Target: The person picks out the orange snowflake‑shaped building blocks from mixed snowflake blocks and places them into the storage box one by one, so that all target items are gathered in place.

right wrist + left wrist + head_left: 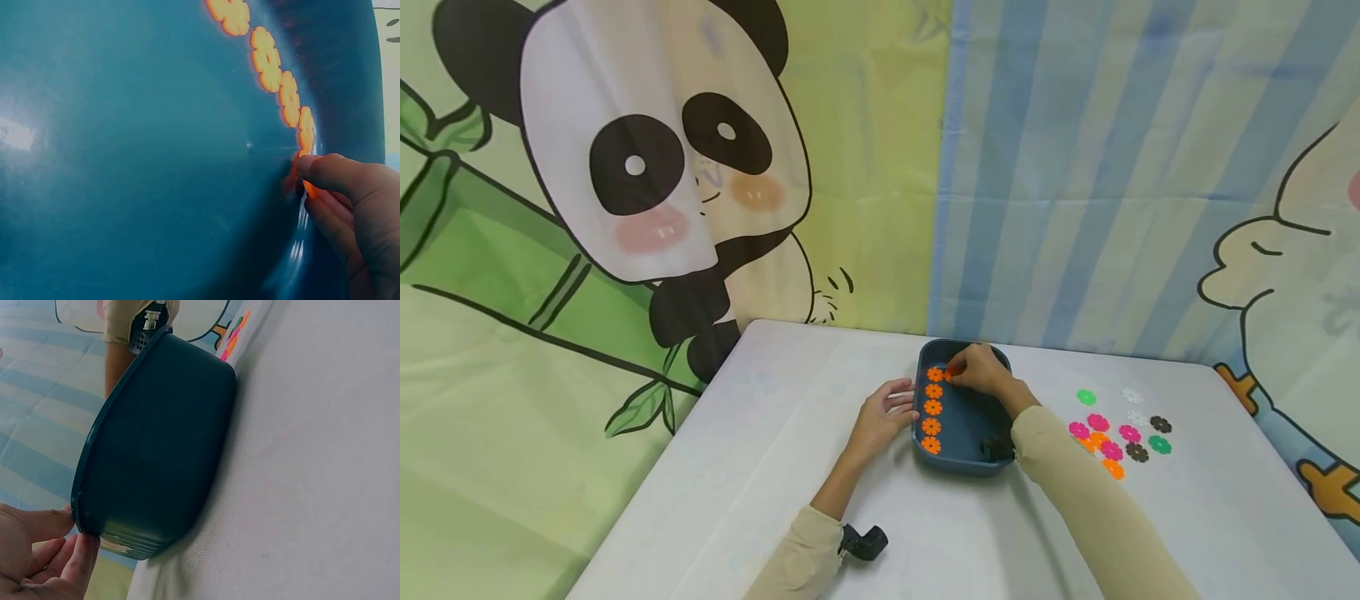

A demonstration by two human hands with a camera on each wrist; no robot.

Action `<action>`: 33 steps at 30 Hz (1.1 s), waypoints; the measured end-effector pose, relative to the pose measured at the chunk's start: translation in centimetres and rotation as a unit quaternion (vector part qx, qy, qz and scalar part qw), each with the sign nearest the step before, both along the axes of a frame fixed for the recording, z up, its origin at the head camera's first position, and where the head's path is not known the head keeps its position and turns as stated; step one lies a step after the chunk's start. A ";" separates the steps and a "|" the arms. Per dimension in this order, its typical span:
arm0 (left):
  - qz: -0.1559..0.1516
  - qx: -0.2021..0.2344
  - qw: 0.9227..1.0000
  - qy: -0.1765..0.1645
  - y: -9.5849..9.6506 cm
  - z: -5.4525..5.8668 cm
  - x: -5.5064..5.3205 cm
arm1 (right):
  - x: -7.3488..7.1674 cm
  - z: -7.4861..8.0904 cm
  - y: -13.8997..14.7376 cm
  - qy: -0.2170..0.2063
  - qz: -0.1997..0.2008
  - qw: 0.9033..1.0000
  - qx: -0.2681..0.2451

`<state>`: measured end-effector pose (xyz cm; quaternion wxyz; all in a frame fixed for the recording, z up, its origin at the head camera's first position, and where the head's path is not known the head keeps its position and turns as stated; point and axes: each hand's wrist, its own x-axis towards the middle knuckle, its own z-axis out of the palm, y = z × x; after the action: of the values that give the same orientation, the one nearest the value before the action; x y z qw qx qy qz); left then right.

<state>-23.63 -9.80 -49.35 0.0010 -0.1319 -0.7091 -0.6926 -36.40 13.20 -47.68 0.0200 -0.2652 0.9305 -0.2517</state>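
Observation:
A dark blue rectangular tray (964, 425) sits on the white table. Along its left side runs a column of several orange flower-shaped discs (932, 407). My right hand (985, 368) is inside the tray at the far end. Between thumb and fingers it pinches another orange flower disc (310, 189), tilted on edge beside the end of the row and partly hidden by the fingertips. With thumb and fingertips, my left hand (880, 419) holds the tray's left rim; the left wrist view shows the tray's outer wall (156, 437) there.
Right of the tray lies a loose scatter of flower discs: pink (1098, 422), orange (1113, 469), green (1086, 397), brown (1137, 452) and white (1131, 396). A curtain (880, 167) with cartoon animals hangs behind the table's back edge.

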 end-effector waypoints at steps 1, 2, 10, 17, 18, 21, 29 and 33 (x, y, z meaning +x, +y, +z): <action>0.001 -0.001 1.000 0.001 0.0 -0.1 0.0 | 0.0 -0.1 0.0 0.001 0.001 1.000 0.001; 0.002 -0.002 1.000 0.003 -0.1 -0.1 0.0 | 0.0 -0.1 -0.1 0.002 0.001 1.000 0.001; 0.007 -0.007 1.000 0.012 -0.1 0.1 0.0 | -0.2 -0.2 -0.1 0.004 0.002 1.000 -0.005; 0.002 -0.007 1.000 0.003 0.0 0.0 -0.1 | -0.4 0.1 0.0 0.003 -0.007 1.000 -0.018; 0.001 -0.006 1.000 0.000 -0.1 0.1 -0.1 | -0.3 0.2 0.0 0.005 -0.007 1.000 -0.025; -0.003 0.002 1.000 -0.004 0.0 0.0 -0.1 | -0.3 0.5 0.1 0.008 -0.006 0.999 -0.036; -0.004 0.013 1.000 0.002 0.0 0.0 -0.1 | -0.3 0.1 0.2 0.002 0.000 1.000 -0.014; -0.008 0.012 1.000 0.002 -0.1 -0.1 -0.1 | -0.2 0.0 0.1 0.011 0.002 1.000 -0.006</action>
<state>-23.78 -9.86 -49.41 -0.0012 -0.1387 -0.6994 -0.7012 -36.60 13.34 -47.63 0.0087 -0.2702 0.9285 -0.2546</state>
